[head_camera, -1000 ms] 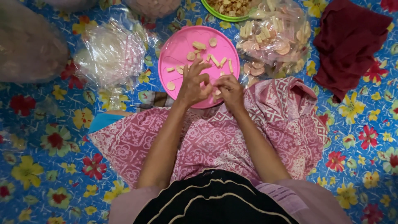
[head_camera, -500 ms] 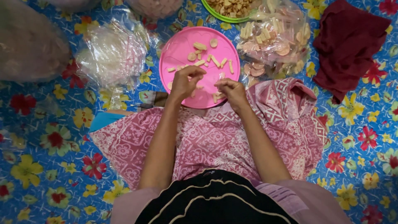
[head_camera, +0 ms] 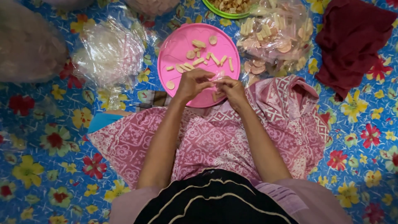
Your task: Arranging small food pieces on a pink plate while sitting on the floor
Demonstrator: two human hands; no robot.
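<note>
The left hand (head_camera: 191, 83) and right hand (head_camera: 229, 89) meet fingertip to fingertip over the near rim of the round pink tray (head_camera: 174, 49), their grip pinched together on a small clear plastic bag (head_camera: 216, 79). Pale cracker pieces (head_camera: 199, 43) lie scattered on the tray. Beyond it sits a clear bag of crackers (head_camera: 273, 37), with a crumpled clear bag (head_camera: 107, 49) further left and a dark red cloth (head_camera: 352, 37) further right, all on the blue flowered floor mat (head_camera: 37, 166).

- A dark red cloth (head_camera: 352, 39) lies crumpled at the far right.
- A green bowl (head_camera: 226, 11) of snack pieces sits at the top edge.
- Crinkled clear plastic bags (head_camera: 108, 52) rest left, on the blue flowered mat (head_camera: 37, 166).
</note>
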